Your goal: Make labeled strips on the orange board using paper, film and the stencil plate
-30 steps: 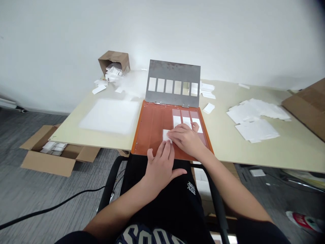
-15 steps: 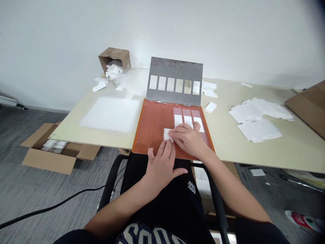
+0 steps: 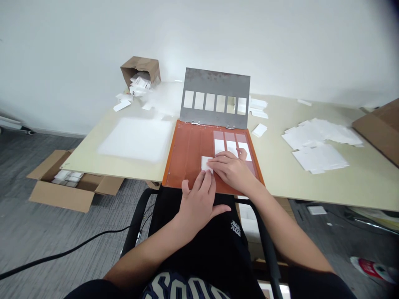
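Observation:
A small white card (image 3: 205, 163) lies on the orange-brown board (image 3: 187, 153) of a hinged frame. My left hand (image 3: 198, 202) reaches up from below, fingers long and thumb spread, its fingertips touching the card's lower edge. From the right, my right hand (image 3: 232, 169) has its fingertips closed together on the card's right side, with one finger lifted; its thumb is hidden. Behind that hand, several white cards sit side by side over pinkish strips. The grey metal lid (image 3: 216, 79) stands raised at the back, with a row of rectangular openings.
A brown box (image 3: 140, 64) with white pieces spilling out stands at the back left of the table. White sheets (image 3: 321, 158) are piled on the right beside another cardboard box (image 3: 378, 128). An open carton (image 3: 60, 199) sits on the floor at left, near a black cable (image 3: 71, 248).
Both hands stay at the same place on the card. The view has shifted very slightly; nothing else visibly differs.

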